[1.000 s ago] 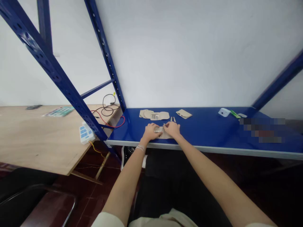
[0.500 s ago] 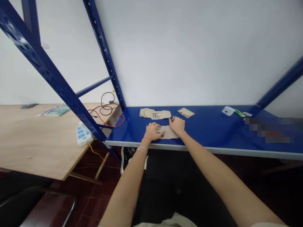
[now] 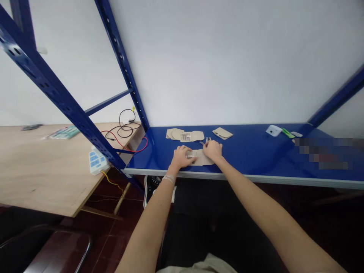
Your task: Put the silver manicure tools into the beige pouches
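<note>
A beige pouch point(image 3: 202, 158) lies open and flat near the front edge of the blue shelf point(image 3: 250, 151). My left hand point(image 3: 179, 157) presses on its left end, over a small metal tool tucked in it, fingers curled down. My right hand point(image 3: 212, 149) rests at the pouch's far right corner, its fingers pinched on a thin metal tool point(image 3: 202, 143) that pokes out to the left. Behind them lie more beige pouches point(image 3: 184, 135), one showing several metal tools, and another folded pouch point(image 3: 222, 133).
A white device point(image 3: 273, 131) and a green item point(image 3: 288, 133) sit at the shelf's far right. Blue rack posts point(image 3: 59, 96) rise at left. The wooden table point(image 3: 42, 167) carries a power strip point(image 3: 97, 160), red and black wires point(image 3: 125, 133) and a green packet point(image 3: 62, 133).
My right hand moved off the pouch's middle to its far right corner and picked up a thin metal tool. The left hand stayed on the pouch. The view shifted slightly.
</note>
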The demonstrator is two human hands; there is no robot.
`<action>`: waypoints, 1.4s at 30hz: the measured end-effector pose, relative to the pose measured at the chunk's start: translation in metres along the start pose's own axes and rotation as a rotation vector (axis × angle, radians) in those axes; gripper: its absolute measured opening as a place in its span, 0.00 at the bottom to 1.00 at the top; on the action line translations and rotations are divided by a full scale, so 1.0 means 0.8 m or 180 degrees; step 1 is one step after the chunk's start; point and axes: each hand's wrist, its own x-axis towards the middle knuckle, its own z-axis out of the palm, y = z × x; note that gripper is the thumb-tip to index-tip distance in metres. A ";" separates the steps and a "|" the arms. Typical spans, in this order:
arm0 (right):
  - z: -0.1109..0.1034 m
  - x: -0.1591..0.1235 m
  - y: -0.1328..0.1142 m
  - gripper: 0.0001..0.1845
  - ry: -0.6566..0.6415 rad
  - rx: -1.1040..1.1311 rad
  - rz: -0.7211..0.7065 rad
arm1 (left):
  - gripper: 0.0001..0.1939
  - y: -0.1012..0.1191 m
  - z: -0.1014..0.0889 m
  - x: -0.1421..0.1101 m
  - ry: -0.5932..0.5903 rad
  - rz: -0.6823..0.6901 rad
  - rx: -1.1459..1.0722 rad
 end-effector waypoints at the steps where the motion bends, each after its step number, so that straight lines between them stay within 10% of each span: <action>1: -0.001 -0.001 0.003 0.15 -0.0004 -0.0003 -0.0031 | 0.24 0.001 0.000 0.000 -0.0006 -0.0001 0.0006; 23: -0.018 0.033 0.060 0.11 0.0385 0.0134 0.0517 | 0.24 -0.002 0.004 0.000 0.0055 -0.0014 -0.0050; 42: -0.004 0.026 0.050 0.13 0.0415 0.0543 0.0622 | 0.28 -0.008 0.004 0.003 -0.0051 0.0025 -0.0026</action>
